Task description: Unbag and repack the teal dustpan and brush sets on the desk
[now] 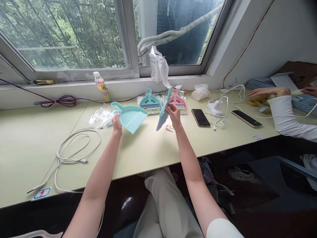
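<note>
A teal dustpan (133, 118) is gripped at its left side, near the handle, by my left hand (117, 124); its pan points right. My right hand (174, 114) holds a small teal brush (163, 114), its blue-grey bristles pointing down and to the left. Pan and brush are apart, both above the table. Behind them lie a packaged teal dustpan set (149, 101) and a packaged pink one (176, 100). Clear plastic wrapping (99, 117) lies beside my left hand. A small colourful label (169, 128) is on the table below the brush.
A coiled white cable (60, 155) lies at the left, a drink bottle (102, 86) stands at the back. Tissues (200, 92), a black phone (200, 118), a white charger (215, 108) and another phone (246, 118) are to the right. Another person's arm (287, 112) rests at the far right.
</note>
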Motion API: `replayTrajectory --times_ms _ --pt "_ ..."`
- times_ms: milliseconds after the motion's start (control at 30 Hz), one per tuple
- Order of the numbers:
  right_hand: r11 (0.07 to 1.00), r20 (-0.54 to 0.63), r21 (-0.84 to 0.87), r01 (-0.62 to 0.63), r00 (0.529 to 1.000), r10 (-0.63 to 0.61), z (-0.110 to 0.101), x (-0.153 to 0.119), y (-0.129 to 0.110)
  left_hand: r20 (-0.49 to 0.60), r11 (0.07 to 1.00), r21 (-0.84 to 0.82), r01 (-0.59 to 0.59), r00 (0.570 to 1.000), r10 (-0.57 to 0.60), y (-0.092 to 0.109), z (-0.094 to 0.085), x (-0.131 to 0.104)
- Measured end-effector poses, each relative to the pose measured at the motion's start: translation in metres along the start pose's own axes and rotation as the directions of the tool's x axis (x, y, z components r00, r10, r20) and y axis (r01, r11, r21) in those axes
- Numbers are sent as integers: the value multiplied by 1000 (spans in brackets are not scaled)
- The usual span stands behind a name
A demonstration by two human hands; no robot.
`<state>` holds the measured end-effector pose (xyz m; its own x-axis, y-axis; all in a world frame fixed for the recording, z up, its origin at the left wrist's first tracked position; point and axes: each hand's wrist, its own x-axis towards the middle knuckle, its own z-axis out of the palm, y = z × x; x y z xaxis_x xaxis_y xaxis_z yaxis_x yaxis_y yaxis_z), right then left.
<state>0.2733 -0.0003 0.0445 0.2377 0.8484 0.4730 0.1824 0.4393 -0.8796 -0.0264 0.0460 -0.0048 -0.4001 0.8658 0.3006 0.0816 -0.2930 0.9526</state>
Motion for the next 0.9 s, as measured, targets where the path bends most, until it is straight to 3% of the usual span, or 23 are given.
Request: replayTrajectory --times_ms 67,133,300,367,467,567,667,733,900 --pt "968 -134 -251 -25 991 -9 -6 2 3 56 993 -64 97 994 -94 -1 -1 1" --pt "875 -192 -478 -76 981 -20 -5 0 6 135 983 -74 169 978 -158 -1 4 -6" --pt "713 -33 -699 -61 998 52 13 -12 3 372 967 32 253 895 -246 -3 17 -22" --pt "658 44 -753 -29 995 95 21 -17 1 434 969 160 190 868 -242 -3 19 -25" --pt "531 117 -847 -2 975 191 28 -20 1 478 918 395 -34 861 -174 -5 18 -28" --pt "400 126 -917 1 949 288 26 -19 4 481 789 570 -228 872 -95 -7 16 -29" --pt "335 112 -942 -15 928 356 17 -16 9 470 647 678 -349 883 -16 -9 14 -29" --pt "320 105 -947 -21 924 369 11 -14 13 479 613 696 -375 878 -6 -10 13 -29" --pt "339 85 -940 -34 939 332 8 -13 20 424 660 693 -289 904 -50 -9 10 -24"
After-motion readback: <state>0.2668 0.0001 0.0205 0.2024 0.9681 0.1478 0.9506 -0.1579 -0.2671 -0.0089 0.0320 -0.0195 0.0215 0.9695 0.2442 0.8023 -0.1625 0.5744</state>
